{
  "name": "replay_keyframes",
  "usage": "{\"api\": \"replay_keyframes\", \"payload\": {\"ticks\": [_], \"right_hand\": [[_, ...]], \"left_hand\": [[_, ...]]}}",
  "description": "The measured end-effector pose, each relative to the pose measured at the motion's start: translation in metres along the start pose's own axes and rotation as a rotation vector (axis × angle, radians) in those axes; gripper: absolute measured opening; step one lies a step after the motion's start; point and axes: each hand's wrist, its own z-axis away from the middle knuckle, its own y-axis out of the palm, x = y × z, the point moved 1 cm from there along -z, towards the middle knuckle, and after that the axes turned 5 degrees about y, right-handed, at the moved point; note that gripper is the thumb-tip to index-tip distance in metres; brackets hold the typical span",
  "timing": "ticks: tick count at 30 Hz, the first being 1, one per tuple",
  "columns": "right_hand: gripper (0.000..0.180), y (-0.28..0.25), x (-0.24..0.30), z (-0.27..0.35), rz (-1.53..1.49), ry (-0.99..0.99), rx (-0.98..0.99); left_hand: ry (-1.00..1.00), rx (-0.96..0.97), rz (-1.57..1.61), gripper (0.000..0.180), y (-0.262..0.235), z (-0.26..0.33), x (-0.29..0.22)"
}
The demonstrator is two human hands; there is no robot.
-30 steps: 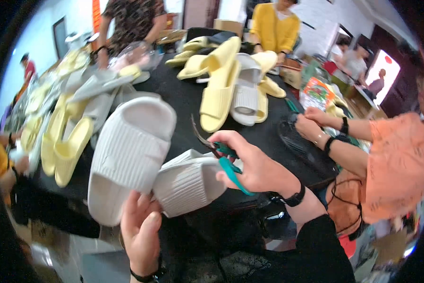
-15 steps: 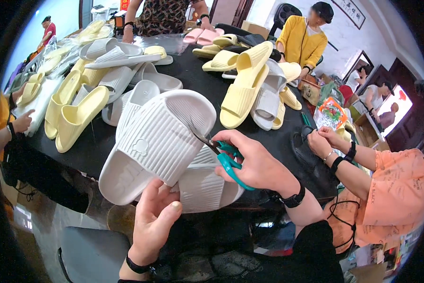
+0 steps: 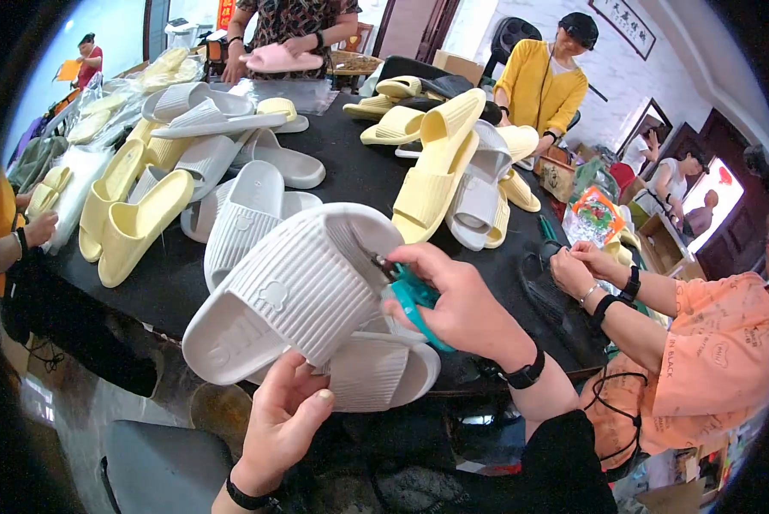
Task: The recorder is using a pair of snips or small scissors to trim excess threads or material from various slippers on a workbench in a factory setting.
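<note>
My left hand (image 3: 286, 415) grips a light grey ribbed slipper (image 3: 303, 287) near the lower edge of its strap, fingers tucked underneath and thumb outside. The slipper is tilted with its top toward me and has a raised emblem on the strap. My right hand (image 3: 466, 304) is closed round the handles of teal scissors (image 3: 417, 301). Their dark blades reach the open edge of the strap; whether they touch it I cannot tell. Below the held slipper is another grey slipper (image 3: 376, 373) at the table's near edge. Just behind stands one more grey slipper (image 3: 246, 214).
Yellow slippers (image 3: 145, 227) and grey slippers lie at the left of the black table (image 3: 342, 167), with a mixed pile (image 3: 440, 176) at right. A co-worker in orange (image 3: 710, 343) handles a black item on the right. Another across the table holds a pink slipper (image 3: 282, 58).
The held slipper and my hands sit slightly lower in view. The scissors' handles and blades have shifted at the strap edge. The person across has lifted a pink slipper off the table.
</note>
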Motion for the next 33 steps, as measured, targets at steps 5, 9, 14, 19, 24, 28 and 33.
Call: {"api": "replay_keyframes", "payload": {"ticks": [5,9,14,19,24,28,33], "right_hand": [[0.041,-0.005,-0.015,0.002,-0.083,0.003,-0.240],[0.049,0.001,-0.027,-0.002,-0.139,0.093,-0.275],[0.055,0.017,-0.037,-0.007,-0.533,0.210,-0.163],[0.044,0.029,-0.061,-0.011,-0.717,0.215,-0.191],[0.044,0.024,-0.067,-0.016,-0.779,0.172,-0.213],[0.043,0.001,-0.076,-0.011,-0.885,0.198,-0.211],[0.045,-0.030,-0.080,-0.004,-1.000,0.161,-0.233]], "left_hand": [[-0.056,-0.068,-0.049,0.050,-0.002,0.001,-0.006],[-0.033,-0.138,-0.023,0.049,-0.009,0.002,-0.008],[-0.014,-0.182,-0.227,0.045,-0.006,0.003,-0.002],[-0.025,-0.202,-0.442,0.048,-0.003,0.002,0.004],[0.112,-0.200,-0.638,0.050,0.000,0.014,-0.029],[0.260,-0.210,-0.885,0.045,-0.012,0.018,-0.057],[0.667,0.253,-1.311,0.028,-0.009,-0.002,-0.110]]}}
